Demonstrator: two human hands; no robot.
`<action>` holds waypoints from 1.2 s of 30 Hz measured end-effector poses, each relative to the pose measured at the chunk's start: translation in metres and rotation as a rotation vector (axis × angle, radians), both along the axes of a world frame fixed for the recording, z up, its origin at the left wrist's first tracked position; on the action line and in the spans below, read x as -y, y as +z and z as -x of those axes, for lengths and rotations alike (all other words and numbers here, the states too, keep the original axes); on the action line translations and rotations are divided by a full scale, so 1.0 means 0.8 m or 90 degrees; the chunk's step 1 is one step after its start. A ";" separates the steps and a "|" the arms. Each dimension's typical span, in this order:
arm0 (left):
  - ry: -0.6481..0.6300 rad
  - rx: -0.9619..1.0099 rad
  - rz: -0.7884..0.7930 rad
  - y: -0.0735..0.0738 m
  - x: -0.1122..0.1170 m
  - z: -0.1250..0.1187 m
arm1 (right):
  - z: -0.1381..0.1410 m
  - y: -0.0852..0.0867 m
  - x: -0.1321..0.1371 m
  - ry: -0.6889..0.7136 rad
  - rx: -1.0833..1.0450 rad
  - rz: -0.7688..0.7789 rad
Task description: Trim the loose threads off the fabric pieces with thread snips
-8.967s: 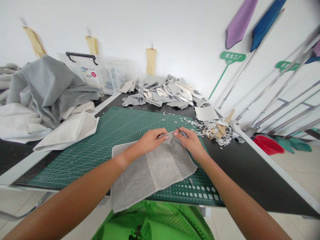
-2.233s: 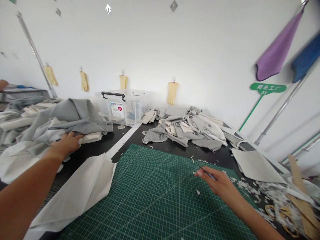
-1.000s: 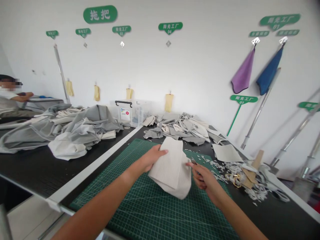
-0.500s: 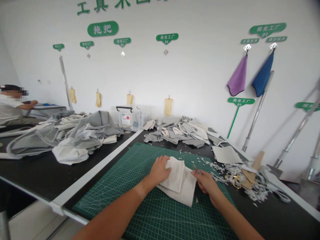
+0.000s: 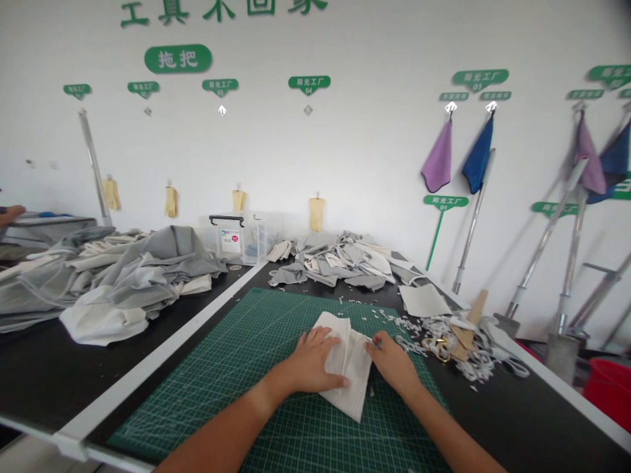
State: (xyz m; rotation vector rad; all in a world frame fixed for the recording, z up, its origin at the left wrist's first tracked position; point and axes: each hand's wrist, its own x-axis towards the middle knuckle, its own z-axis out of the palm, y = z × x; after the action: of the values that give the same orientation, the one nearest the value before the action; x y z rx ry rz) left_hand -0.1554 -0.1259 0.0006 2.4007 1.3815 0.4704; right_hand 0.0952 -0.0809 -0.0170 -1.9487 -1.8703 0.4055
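Note:
A folded piece of white ribbed cloth (image 5: 355,378) lies at an angle on the green cutting mat (image 5: 221,355). My left hand (image 5: 313,361) rests on its left part, fingers spread and thumb stretched across it. At the cloth's right edge, my right hand (image 5: 392,361) is closed around a small pointed metal tool (image 5: 371,342), its tip against the fabric. Most of the tool is hidden by my fingers, so whether it is tweezers or snips I cannot tell.
Heaps of grey and white cloth lie at the left (image 5: 148,269) and back (image 5: 340,256). A clear plastic box (image 5: 231,240) stands between them. On the right are gold-handled scissors (image 5: 442,350) among white scraps (image 5: 476,368), and a flat cloth piece (image 5: 422,301).
The view has turned to the right. My left hand has spread farther over the cloth, the cloth has turned, and the tool tip has come to its edge.

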 end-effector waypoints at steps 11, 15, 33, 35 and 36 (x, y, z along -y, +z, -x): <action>0.052 0.068 -0.061 0.010 0.010 -0.016 | 0.000 0.002 0.008 0.020 0.132 0.005; 0.062 0.074 -0.073 0.014 0.015 -0.019 | -0.001 0.003 0.008 0.027 0.155 0.006; 0.421 0.086 -0.123 0.038 -0.030 0.032 | -0.023 0.017 -0.011 0.042 -0.076 -0.138; 0.467 0.041 -0.086 0.042 -0.035 0.048 | -0.029 0.024 -0.011 0.010 -0.105 -0.167; 0.487 0.017 -0.070 0.042 -0.038 0.056 | -0.033 0.028 -0.011 -0.008 -0.115 -0.181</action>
State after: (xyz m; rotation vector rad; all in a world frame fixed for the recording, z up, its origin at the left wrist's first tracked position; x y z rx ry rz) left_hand -0.2002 -0.0954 0.0339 1.8434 2.2883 0.7637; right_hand 0.1213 -0.0724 0.0053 -1.6780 -1.6971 0.2828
